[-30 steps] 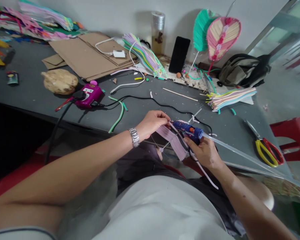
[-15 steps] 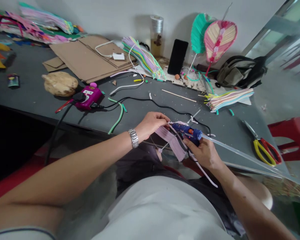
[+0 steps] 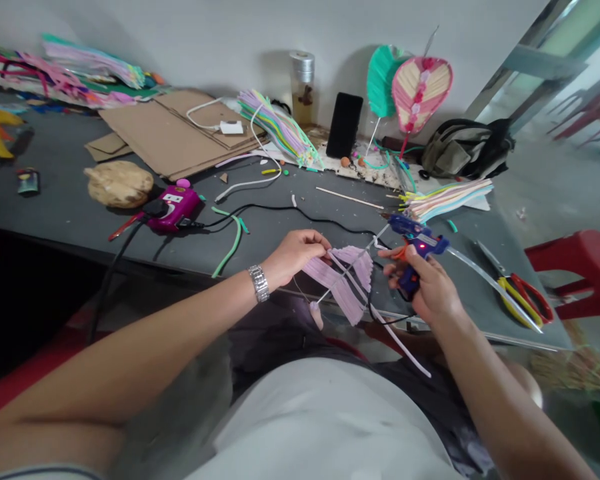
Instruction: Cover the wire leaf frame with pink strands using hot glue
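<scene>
One long grey table [image 3: 265,233] bears stacked flat brown cardboard sheets [image 3: 155,137] at the back left and one grey-and-black bag [image 3: 460,150] at the back right. Three bundles of fuzzy pastel stems [image 3: 280,130] lie along it, and two fans, one teal and leaf-shaped [image 3: 380,83], one pink-and-cream and heart-shaped [image 3: 410,93], stand near the wall. One lilac piece of fuzzy stem panels [image 3: 347,300], crossed by a thin rod, is held at the table's front edge; the left hand [image 3: 300,253] has its fingers pinched together on its upper edge. The right hand [image 3: 433,287] is wrapped around one blue glue gun [image 3: 420,243], nozzle pointing away from the piece; its clear stick crosses one pair of red-and-yellow-handled scissors [image 3: 525,300]. A black cord [image 3: 315,215] runs from one magenta socket box [image 3: 177,210] across the space behind the piece. Two small orange-brown balls [image 3: 345,162] sit by one black phone [image 3: 344,125].
</scene>
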`<act>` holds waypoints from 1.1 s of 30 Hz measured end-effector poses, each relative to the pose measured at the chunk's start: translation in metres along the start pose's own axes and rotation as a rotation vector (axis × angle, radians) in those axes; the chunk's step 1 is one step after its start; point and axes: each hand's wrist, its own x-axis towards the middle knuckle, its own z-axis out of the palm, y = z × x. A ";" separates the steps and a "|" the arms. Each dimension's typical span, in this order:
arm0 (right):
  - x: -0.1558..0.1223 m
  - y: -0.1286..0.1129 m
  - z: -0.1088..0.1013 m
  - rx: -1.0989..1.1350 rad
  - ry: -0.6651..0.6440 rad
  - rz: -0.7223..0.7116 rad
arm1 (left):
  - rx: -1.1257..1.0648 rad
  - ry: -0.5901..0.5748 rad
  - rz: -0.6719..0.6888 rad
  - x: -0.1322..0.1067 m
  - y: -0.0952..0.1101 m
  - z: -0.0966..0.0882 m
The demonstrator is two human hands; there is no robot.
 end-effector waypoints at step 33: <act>0.002 0.020 0.028 0.064 -0.002 0.025 | 0.075 0.002 -0.084 -0.004 0.014 0.002</act>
